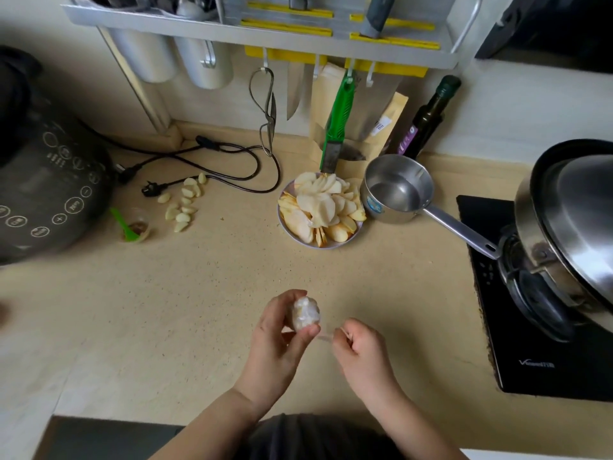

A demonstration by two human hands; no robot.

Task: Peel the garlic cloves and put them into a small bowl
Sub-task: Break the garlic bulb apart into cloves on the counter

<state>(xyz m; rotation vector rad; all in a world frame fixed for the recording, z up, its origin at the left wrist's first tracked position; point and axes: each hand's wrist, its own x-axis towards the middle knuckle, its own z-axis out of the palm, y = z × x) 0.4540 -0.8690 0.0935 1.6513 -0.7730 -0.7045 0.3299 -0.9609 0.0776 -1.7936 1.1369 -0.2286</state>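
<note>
Left hand [282, 330] curled round garlic bulb [306, 313], upright, papery skin [326, 336] trailing rightward to right hand [360, 346], just beside, fingers pinching its end.

We see a beige speckled desk [205, 293]; on it, toward the back, a plate [345, 242] heaped with pale apple slices [320, 207], touching or just beside a steel saucepan [396, 189] holding water, its handle reaching toward a black hob [530, 366]; a wok [574, 234] with a steel lid sits on that hob; at the far left stands a dark cooker [49, 190], its black cable [212, 161] looping over the desk; above, a metal rack [265, 31] carries scissors [265, 111], a green-handled tool [338, 124] and knives; a dark bottle [428, 117] stands by the wall beside brown paper pouches [381, 124].
</note>
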